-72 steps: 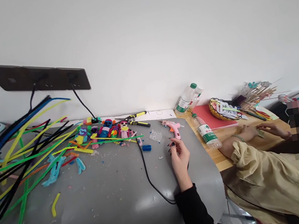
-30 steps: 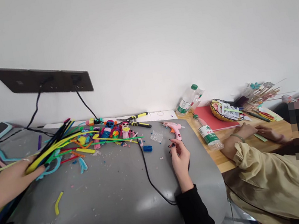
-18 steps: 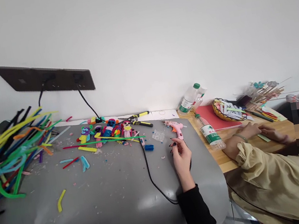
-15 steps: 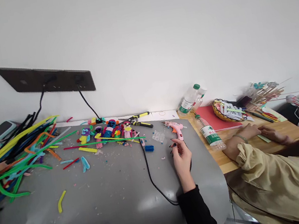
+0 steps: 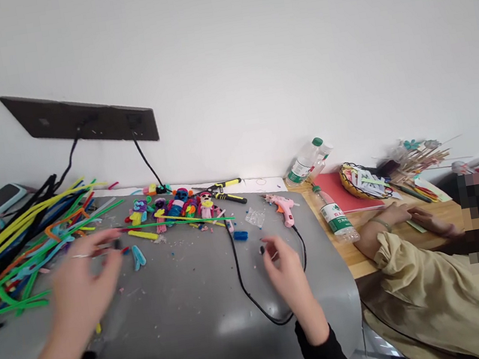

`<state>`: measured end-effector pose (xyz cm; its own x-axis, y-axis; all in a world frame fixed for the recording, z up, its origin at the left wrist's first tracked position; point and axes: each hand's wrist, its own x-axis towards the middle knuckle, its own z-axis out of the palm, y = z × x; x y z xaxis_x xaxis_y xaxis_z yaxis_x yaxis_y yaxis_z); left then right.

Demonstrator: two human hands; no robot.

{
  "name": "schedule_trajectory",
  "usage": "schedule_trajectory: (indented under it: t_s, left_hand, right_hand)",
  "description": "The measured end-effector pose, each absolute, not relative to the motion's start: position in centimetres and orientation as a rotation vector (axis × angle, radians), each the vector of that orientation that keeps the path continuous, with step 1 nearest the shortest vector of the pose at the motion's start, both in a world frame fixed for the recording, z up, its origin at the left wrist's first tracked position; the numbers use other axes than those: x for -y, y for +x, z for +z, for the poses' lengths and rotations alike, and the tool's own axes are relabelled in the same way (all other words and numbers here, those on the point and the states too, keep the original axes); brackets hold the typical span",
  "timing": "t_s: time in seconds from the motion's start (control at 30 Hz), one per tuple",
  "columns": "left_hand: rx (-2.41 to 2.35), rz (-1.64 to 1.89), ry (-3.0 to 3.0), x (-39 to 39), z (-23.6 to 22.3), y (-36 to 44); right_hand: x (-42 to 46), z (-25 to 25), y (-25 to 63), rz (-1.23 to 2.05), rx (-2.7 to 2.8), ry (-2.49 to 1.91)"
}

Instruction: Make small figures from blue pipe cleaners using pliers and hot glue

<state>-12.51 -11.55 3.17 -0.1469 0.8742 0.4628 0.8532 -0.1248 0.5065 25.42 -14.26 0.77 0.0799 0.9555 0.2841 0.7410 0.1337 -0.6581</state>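
Observation:
My left hand, blurred by motion, is over the left part of the grey table. Its thumb and forefinger are apart, with the fingertips near the left ends of long red and green pipe cleaners. A short light-blue bent pipe cleaner lies just right of the fingers. My right hand hovers with loosely curled fingers, thumb apart from forefinger, and nothing visible between them. Above it lies a pink glue gun with a black cord. A blue pipe-cleaner piece rests to its left.
Small pipe-cleaner figures lie near the wall beside yellow-black pliers. A heap of pipe cleaners fills the left side. On the right are water bottles, a basket of paper strips and another person's arms.
My left hand has come from the pipe-cleaner heap at the left edge toward the middle. My right hand has drawn back from the glue gun. The view has shifted slightly.

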Motion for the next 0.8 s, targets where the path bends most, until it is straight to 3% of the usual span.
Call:
schedule_trajectory:
  t_s: [0.2,0.47,0.57,0.7,0.8]
  left_hand:
    - [-1.514,0.997,2.252,6.9,0.1,-1.0]
    - [-1.092,0.973,2.291,2.6,0.0,4.6]
    - [-0.983,0.945,2.297,2.0,0.1,4.8]
    - [-0.825,0.935,2.228,1.3,0.0,4.1]
    - [-0.863,0.983,2.139,0.5,-0.2,3.4]
  right_hand:
    - [14.1,-0.5,23.8,0.258,1.938,-1.658]
    - [9.6,-1.1,23.7,0.029,2.125,-1.542]
    - [8.7,-0.5,24.2,0.187,2.068,-1.515]
    - [6.8,0.6,24.8,0.705,1.800,-1.442]
    - [5.2,0.9,24.4,0.918,1.637,-1.353]
